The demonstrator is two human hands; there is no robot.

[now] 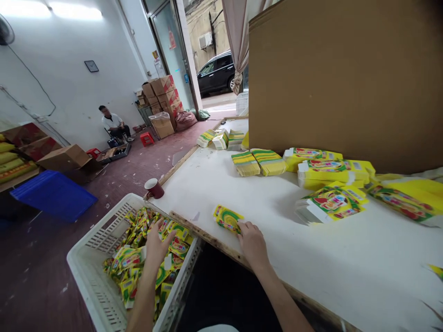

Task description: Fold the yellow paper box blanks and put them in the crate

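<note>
Box [226,218]: is lying near the front edge of the table [207,184]; you are pinching its end with your right hand [252,240].
Left hand [157,245]: you are holding thumb and fingers apart over packets [129,258] in the crate [88,263].
Mug [155,189]: is standing at the table's near-left corner.

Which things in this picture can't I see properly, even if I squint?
All in the head view:
The bottom of the white basket: packets cover it.
The bottom inside the mug: its near wall hides it.
The end of the yellow carton at far right: the picture's edge cuts it off.
Tiny print on the small box: too small and blurred.
</note>
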